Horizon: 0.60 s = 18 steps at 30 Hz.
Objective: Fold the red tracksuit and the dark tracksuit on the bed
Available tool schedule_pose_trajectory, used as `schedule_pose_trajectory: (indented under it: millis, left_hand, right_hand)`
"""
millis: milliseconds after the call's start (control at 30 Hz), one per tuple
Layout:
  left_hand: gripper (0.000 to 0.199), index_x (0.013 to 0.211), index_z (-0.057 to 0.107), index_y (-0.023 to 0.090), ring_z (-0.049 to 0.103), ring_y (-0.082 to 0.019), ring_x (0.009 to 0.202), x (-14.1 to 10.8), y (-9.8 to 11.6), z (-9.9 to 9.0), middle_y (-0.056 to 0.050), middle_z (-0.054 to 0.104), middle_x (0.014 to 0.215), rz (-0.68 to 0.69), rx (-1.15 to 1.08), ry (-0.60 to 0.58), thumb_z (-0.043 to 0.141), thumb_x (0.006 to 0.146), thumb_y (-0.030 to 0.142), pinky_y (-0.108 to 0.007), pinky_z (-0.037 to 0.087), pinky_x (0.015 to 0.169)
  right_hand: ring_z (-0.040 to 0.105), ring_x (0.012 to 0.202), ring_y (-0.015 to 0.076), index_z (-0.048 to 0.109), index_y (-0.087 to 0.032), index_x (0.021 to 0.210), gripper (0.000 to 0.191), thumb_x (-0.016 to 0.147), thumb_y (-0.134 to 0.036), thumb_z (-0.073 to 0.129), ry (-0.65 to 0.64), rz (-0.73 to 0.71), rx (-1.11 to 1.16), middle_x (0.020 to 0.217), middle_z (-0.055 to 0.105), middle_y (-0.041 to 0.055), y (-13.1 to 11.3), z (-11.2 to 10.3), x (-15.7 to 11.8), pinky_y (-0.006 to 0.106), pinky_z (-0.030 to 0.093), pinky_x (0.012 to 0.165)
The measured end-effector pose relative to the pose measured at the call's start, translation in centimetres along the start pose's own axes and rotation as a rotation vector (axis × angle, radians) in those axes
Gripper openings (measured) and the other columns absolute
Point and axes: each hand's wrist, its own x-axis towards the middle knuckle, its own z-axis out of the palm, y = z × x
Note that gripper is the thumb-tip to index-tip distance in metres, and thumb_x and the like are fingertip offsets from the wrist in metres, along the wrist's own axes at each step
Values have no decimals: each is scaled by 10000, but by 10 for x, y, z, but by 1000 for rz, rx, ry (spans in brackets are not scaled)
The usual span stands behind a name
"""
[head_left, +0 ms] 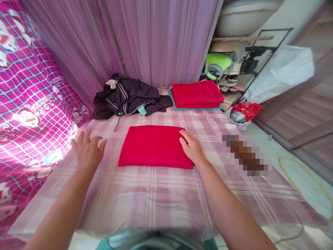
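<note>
A folded red cloth (154,147) lies flat as a neat rectangle in the middle of the plaid-covered bed or table (145,205). My right hand (190,146) rests on its right edge, fingers extended and holding nothing. Left of the cloth, my left hand (88,147) hovers apart from it with its fingers spread. Behind, toward the right, sits a stack of folded red cloth (197,94) with teal edges. A crumpled heap of dark clothes (135,95) with white piping lies at the back left.
Purple curtains (161,38) hang behind. A pink patterned cloth (33,104) covers the left side. At the right stand a rack (275,52) with shoes, a red bag (246,111) and a pixelated object (246,156) with a cable (288,205).
</note>
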Motion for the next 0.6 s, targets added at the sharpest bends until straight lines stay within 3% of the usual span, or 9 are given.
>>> schedule_pose_trajectory:
  millis: [67,133,233,300,400,600]
  left_hand:
    - [340,1107,677,219,277,-356,1466,1,29,2,-117,466,1514,75,-6,-23,447,942,407,-651,159,1165]
    - [392,1242,634,235,319,-327,1455,3,72,9,-104,488,1504,161,-49,-162,400,962,379,-637,152,1177]
    - [468,1371,555,245,337,-287,1452,6,135,23,-83,478,1518,265,-104,-378,330,988,391,-595,174,1193]
    - [500,1434,494,253,321,-283,1462,6,160,34,-75,429,1552,277,-113,-480,315,993,408,-594,185,1192]
    - [548,1485,426,228,329,-296,1458,2,168,47,-104,386,1571,240,-120,-559,326,992,442,-610,211,1178]
    - [564,1460,467,196,342,-327,1447,-5,139,54,-132,443,1531,195,-158,-496,378,979,476,-603,237,1168]
  right_hand:
    - [509,1322,260,551,-158,1384,505,959,-387,403,48,-27,-71,1403,577,148,-16,-5,1,489,395,1115]
    - [437,1383,263,491,-161,1437,519,974,-371,385,45,-58,-158,1468,515,144,-41,-7,0,518,333,1145]
    - [360,1434,260,474,-203,1456,500,986,-352,389,-126,-128,-278,1534,440,110,-79,0,-7,539,228,1183]
    - [351,1437,271,497,-212,1442,491,985,-369,410,-263,-133,-328,1533,442,108,-92,9,-13,549,207,1182]
    - [369,1425,290,536,-249,1414,480,971,-417,454,-336,-94,-340,1518,464,101,-87,19,-18,571,211,1173]
    - [386,1418,270,533,-286,1416,475,959,-402,471,-254,-59,-275,1524,459,77,-59,19,-19,550,252,1169]
